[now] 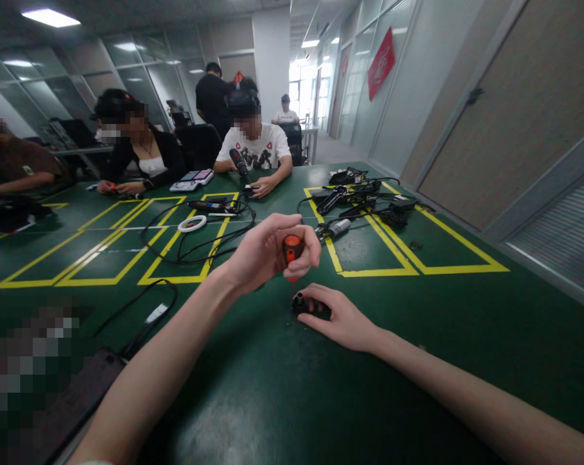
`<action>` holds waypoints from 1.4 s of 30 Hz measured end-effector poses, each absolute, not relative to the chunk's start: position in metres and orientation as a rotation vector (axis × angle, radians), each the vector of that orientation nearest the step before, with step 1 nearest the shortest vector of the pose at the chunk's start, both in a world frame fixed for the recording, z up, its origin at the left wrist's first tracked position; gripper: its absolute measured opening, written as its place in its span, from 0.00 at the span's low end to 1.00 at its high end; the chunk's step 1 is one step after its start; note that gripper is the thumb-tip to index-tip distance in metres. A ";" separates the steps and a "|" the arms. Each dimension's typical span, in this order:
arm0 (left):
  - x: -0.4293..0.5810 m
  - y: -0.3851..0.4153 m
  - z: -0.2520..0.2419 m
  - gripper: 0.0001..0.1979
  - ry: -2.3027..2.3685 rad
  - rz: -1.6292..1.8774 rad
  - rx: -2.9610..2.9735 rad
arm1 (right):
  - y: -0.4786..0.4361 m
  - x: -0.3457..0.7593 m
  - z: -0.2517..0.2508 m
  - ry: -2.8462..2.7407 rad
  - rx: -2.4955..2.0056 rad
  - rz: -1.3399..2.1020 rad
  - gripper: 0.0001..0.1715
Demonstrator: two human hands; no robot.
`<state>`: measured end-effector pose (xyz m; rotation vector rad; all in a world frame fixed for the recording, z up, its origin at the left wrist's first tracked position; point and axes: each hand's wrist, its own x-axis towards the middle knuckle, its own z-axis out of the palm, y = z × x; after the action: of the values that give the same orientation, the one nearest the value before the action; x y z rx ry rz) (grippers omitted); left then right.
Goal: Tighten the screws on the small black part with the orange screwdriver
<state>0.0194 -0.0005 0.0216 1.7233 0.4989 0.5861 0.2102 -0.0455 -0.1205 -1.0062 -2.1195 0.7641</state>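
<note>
My left hand (275, 252) is raised over the table, its fingers curled around an orange-and-black screwdriver handle (292, 248). The handle's rounded end faces me, and no shaft shows. Lower and a little to the right, my right hand (340, 313) rests at the tabletop. Its thumb and fingers close around a black part (300, 305) with a short round metal-looking stub on top. My fingers cover much of that part, so its full shape is hidden. The two held things are apart.
Yellow tape (379, 272) marks boxes on the green table (253, 400). Black cables and tools (340, 200) lie piled at the back right. A white ring (192, 223) sits among cables at left. A dark device (86, 400) lies near my left forearm. Several people sit opposite.
</note>
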 end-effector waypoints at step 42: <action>0.005 -0.012 0.035 0.14 0.770 0.690 2.898 | -0.046 0.210 -0.118 -2.111 -1.009 0.765 0.09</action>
<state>0.0049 -0.0118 0.0353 2.8981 0.7705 0.6897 0.2100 -0.0462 -0.1181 -1.0088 -2.1110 0.7652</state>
